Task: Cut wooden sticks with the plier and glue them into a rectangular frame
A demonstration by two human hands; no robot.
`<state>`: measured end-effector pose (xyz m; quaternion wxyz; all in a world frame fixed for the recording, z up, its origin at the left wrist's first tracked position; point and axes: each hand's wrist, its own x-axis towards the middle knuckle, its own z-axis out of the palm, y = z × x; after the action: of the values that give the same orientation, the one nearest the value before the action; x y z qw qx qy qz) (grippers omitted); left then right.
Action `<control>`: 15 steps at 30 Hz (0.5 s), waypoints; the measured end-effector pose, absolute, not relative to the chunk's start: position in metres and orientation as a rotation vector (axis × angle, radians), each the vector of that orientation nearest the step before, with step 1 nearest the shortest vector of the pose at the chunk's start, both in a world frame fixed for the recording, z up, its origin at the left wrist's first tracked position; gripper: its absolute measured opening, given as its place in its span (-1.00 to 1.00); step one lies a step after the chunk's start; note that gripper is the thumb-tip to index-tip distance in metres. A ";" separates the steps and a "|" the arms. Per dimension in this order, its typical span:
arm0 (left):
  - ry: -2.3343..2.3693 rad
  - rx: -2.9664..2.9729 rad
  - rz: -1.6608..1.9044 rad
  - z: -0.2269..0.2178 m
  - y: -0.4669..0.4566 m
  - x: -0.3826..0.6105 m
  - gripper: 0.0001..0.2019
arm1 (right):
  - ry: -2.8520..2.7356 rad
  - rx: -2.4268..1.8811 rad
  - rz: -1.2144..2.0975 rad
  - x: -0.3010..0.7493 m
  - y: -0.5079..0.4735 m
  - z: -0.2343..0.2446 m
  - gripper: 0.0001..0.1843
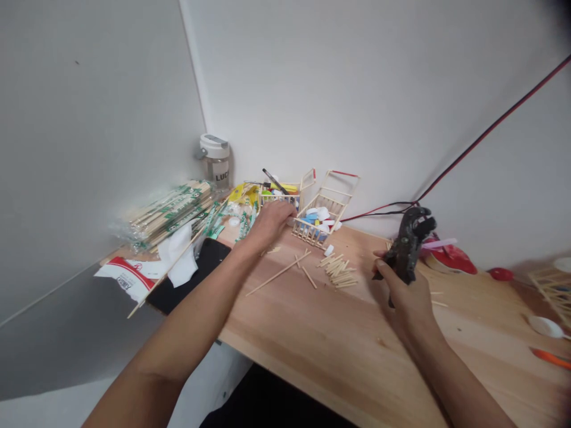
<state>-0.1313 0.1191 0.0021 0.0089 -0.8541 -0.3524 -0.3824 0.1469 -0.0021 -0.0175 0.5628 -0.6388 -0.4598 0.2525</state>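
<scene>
My left hand [275,219] reaches over the back of the table, in front of a basket built of thin sticks [293,191] that holds pens and small items. Its fingers are curled together, and whatever they pinch, if anything, is hidden. Just right of it stands a second stick basket [316,229] with a tall red-topped frame and blue and white pieces inside. My right hand [408,294] grips a black hand cutter [408,244], held upright above the table with its hooked jaws apart. Between the hands lie a pile of short cut sticks [339,272] and a longer stick [276,274].
At left are bagged wooden skewers [167,214], a torn white and red wrapper [127,274] and a black flat object [209,255]. A lidded jug [216,160] stands in the corner. Red and black cables [482,131] run along the wall. An orange tool [551,358] lies right.
</scene>
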 end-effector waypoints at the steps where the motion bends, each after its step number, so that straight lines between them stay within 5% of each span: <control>1: -1.105 -2.671 -1.195 0.002 0.119 -0.131 -0.83 | -1.079 -1.500 0.595 0.147 -0.002 -0.018 -0.68; 15: -1.077 -2.674 -1.191 0.002 0.122 -0.131 -0.81 | -1.098 -1.517 0.582 0.143 -0.002 -0.014 -0.70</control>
<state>-0.1312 0.1218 0.0017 0.0112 -0.8572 -0.3454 -0.3819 0.1432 -0.0024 -0.0140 0.5567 -0.6426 -0.4651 0.2466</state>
